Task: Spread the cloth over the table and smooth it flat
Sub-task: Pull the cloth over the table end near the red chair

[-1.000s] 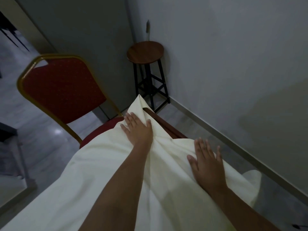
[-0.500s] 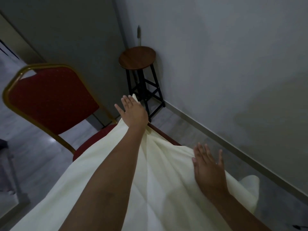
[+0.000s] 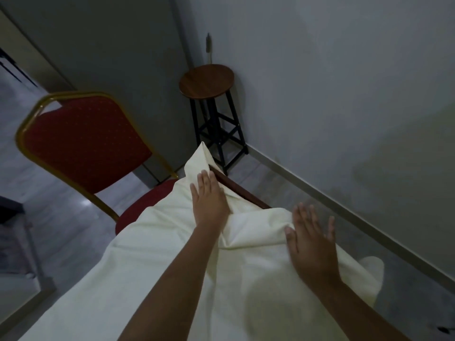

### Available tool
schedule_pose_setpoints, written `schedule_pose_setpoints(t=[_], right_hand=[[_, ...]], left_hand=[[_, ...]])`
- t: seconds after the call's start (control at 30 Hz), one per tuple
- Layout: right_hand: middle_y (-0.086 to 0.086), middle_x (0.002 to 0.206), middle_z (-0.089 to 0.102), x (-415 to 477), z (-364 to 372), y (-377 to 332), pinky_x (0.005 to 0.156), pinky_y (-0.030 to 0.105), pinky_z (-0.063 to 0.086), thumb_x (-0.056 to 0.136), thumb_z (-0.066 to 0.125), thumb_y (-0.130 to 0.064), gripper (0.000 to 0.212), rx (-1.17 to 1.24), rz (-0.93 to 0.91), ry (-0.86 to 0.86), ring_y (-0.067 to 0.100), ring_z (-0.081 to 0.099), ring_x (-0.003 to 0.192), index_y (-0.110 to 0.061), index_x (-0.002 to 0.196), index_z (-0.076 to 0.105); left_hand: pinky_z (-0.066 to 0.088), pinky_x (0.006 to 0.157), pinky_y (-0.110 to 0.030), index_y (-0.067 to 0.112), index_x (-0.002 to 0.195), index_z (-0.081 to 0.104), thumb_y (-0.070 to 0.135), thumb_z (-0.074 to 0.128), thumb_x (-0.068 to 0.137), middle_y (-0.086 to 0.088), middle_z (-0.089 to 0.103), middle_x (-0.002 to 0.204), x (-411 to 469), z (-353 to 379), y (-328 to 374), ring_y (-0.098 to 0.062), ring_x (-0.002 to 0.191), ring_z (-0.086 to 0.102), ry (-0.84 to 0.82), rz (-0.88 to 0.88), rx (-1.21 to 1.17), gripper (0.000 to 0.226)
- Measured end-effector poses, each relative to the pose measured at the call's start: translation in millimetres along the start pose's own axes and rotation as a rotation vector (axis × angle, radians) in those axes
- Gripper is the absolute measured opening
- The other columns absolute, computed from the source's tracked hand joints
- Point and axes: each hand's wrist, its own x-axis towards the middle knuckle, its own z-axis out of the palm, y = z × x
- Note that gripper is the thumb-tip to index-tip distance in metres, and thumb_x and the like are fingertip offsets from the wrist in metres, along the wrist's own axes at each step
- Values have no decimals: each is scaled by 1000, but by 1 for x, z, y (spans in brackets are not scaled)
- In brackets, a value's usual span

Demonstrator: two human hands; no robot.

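A cream cloth (image 3: 157,262) covers most of the table and hangs over its edges. A strip of the dark wooden table edge (image 3: 242,191) shows bare at the far right corner. My left hand (image 3: 209,200) lies flat, fingers together, on the cloth near the far corner, where the fabric bunches into folds. My right hand (image 3: 311,244) rests flat with fingers spread on the cloth by the right edge. A pointed cloth corner (image 3: 202,153) sticks out past the table's far end.
A red padded chair with a gold frame (image 3: 83,143) stands at the table's far left, its seat partly under the cloth. A round wooden stool on black legs (image 3: 206,81) stands in the wall corner beyond. The wall and skirting run close along the right.
My left hand has pulled back from the far cloth tip toward me, and folds have gathered beside it. My right hand has stayed flat near the right edge.
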Motion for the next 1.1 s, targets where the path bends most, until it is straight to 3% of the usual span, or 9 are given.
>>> schedule_pose_setpoints(t=[0.13, 0.23, 0.43, 0.6, 0.77, 1.1], right_hand=[[15, 143, 47, -16, 6, -1, 111, 58, 24, 97, 18, -41, 61, -14, -46, -44, 32, 42, 135, -5, 139, 44], [15, 143, 48, -16, 5, -1, 111, 56, 26, 98, 16, -42, 63, -1, -38, -58, 32, 43, 134, -5, 140, 43], [14, 142, 49, -16, 0, -3, 110, 53, 26, 98, 3, -45, 70, 7, -20, -83, 29, 46, 132, -5, 140, 44], [13, 140, 52, -16, -2, -2, 109, 52, 31, 99, 6, -42, 67, 6, -23, -102, 28, 50, 129, -5, 138, 47], [13, 138, 54, -15, -4, -1, 108, 51, 34, 100, 7, -41, 66, 26, -23, -107, 27, 52, 127, -6, 137, 48], [13, 136, 56, -6, -3, 6, 108, 58, 27, 99, 2, -42, 71, -14, 48, -127, 28, 52, 127, -4, 135, 50]], left_hand=[[-17, 115, -40, 14, 153, -2, 35, 18, 100, -8, -7, 161, -16, -4, -12, -21, 148, -12, 15, 20, 65, 60], [-14, 116, -43, 16, 152, -1, 40, 14, 100, -8, -10, 161, -27, -3, -13, -22, 147, -14, -71, 141, 146, 59], [-8, 120, -46, 16, 152, -7, 44, 5, 100, -7, -8, 161, -23, 0, -5, -20, 148, -12, -114, 118, 111, 60], [-18, 116, -45, 17, 151, -14, 66, -5, 88, -3, -20, 158, -14, 2, 3, -18, 146, -21, -105, 250, 135, 80], [-10, 119, -44, 15, 152, -6, 52, 6, 99, -3, -11, 161, 7, 0, 20, -15, 147, -14, -140, 304, 57, 66], [-15, 116, -42, 9, 151, -6, 41, 8, 101, -8, -9, 161, 63, 0, 45, -19, 148, -12, -202, 318, 129, 61]])
